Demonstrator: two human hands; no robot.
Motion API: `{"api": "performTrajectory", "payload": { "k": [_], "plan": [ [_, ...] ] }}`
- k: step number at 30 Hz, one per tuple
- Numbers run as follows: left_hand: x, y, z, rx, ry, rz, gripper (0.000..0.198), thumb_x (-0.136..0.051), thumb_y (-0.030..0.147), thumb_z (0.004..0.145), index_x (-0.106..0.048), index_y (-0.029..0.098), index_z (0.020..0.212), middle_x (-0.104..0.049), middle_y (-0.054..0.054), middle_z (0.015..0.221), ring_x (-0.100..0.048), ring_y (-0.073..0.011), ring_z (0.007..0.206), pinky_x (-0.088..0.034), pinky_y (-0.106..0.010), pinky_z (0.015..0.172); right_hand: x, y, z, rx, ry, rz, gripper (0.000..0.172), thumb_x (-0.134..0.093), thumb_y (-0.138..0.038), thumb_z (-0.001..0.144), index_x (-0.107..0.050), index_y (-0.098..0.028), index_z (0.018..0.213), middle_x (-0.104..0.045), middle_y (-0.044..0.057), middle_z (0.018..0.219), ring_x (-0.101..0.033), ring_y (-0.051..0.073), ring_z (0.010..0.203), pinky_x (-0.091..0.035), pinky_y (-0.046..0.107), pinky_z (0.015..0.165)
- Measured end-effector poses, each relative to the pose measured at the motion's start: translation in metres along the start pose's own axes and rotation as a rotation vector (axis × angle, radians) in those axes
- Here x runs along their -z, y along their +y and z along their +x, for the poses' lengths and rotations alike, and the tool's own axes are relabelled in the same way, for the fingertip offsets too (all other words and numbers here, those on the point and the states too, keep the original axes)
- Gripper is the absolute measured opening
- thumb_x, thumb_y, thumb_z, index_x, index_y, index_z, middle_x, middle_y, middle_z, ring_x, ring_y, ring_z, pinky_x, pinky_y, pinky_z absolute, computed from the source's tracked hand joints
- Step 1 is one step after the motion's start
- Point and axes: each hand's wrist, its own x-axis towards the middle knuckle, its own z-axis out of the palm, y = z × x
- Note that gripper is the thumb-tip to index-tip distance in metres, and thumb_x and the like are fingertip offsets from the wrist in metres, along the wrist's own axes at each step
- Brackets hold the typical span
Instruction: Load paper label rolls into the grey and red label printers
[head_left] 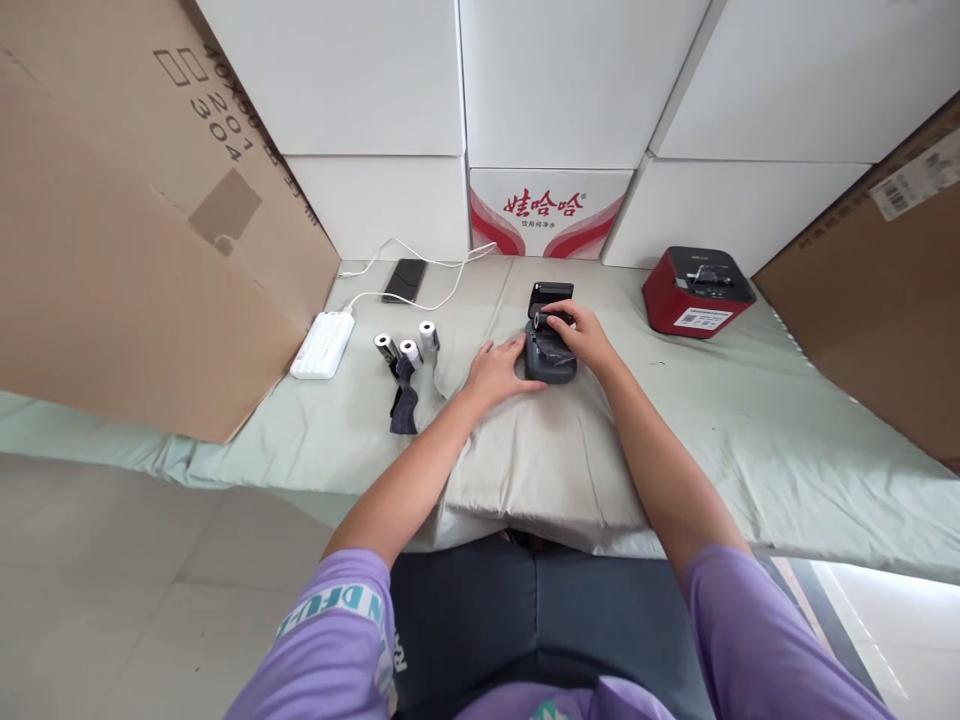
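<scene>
A small dark portable label printer [551, 372] lies on the cloth in front of me, its black lid [551, 294] standing up at the back. My left hand [499, 374] holds it at its left side, with the thumb along the front edge. Between the fingers of my right hand [585, 335] is a small dark paper roll [541, 320], at the printer's compartment. A dark loose strip of paper hangs forward from there over the printer. To the left, several small paper rolls [410, 352] stand beside a crumpled dark strip [403, 408].
A white power bank [322, 346] with a white cable [450, 262] lies at left, near a black phone [404, 281]. At right stands a red and black printer [697, 292]. White boxes [551, 90] line the back; cardboard boxes [150, 230] flank the cloth-covered table [750, 440].
</scene>
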Motion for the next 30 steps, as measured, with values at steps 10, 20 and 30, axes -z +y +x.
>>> {"api": "performTrajectory", "payload": {
  "k": [10, 20, 30],
  "plan": [
    [0.003, 0.001, -0.001, -0.007, -0.003, 0.012, 0.102, -0.082, 0.059, 0.085, -0.037, 0.027, 0.17, -0.049, -0.012, 0.171, -0.051, -0.0315, 0.156, -0.025, -0.05, 0.135, -0.005, 0.012, -0.002, 0.024, 0.025, -0.159, 0.023, -0.066, -0.04, 0.092, -0.08, -0.026, 0.103, -0.078, 0.01, 0.113, -0.067, 0.033, 0.115, -0.05, 0.056, 0.112],
    [0.0, -0.001, 0.0, 0.001, 0.004, 0.01, 0.105, -0.081, 0.066, 0.084, -0.036, 0.027, 0.171, -0.048, -0.011, 0.172, -0.05, -0.0315, 0.157, -0.024, -0.05, 0.136, -0.005, 0.04, 0.002, -0.168, 0.295, 0.278, 0.076, -0.063, -0.08, 0.085, -0.065, -0.028, 0.14, -0.069, 0.01, 0.142, -0.062, 0.03, 0.133, -0.049, 0.049, 0.118],
    [0.002, 0.001, -0.001, 0.017, -0.006, 0.007, 0.105, -0.081, 0.065, 0.085, -0.036, 0.026, 0.171, -0.052, -0.01, 0.17, -0.052, -0.0329, 0.155, -0.024, -0.051, 0.137, -0.001, 0.028, -0.011, -0.259, 0.011, 0.33, 0.054, -0.079, -0.05, 0.071, -0.072, -0.025, 0.118, -0.079, 0.007, 0.118, -0.071, 0.03, 0.118, -0.054, 0.051, 0.113]
  ]
}}
